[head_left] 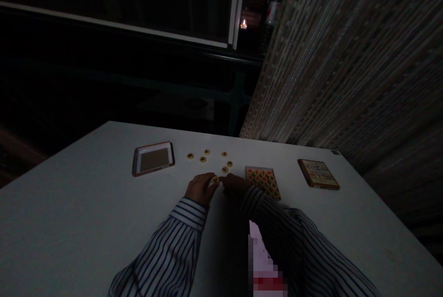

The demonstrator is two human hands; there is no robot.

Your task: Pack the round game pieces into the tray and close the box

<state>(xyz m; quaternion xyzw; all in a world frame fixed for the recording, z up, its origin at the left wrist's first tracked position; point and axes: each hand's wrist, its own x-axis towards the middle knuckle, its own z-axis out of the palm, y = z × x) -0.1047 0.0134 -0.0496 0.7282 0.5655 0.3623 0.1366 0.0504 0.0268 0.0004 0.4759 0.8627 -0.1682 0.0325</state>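
Both hands meet near the middle of a white table (86, 223). My left hand (200, 188) pinches a small round pale game piece (215, 179) at its fingertips. My right hand (237, 184) has its fingers right next to that same piece; whether it grips it I cannot tell. Several more round pieces (206, 153) with dark marks lie scattered just beyond the hands. A tray of patterned pieces (263, 180) lies right beside my right wrist. Both sleeves are striped.
An empty box half with a dark rim (152, 158) lies to the left of the pieces. A printed box lid (318, 173) lies at the far right. A woven blind (346, 57) hangs at the right. The room behind is dark.
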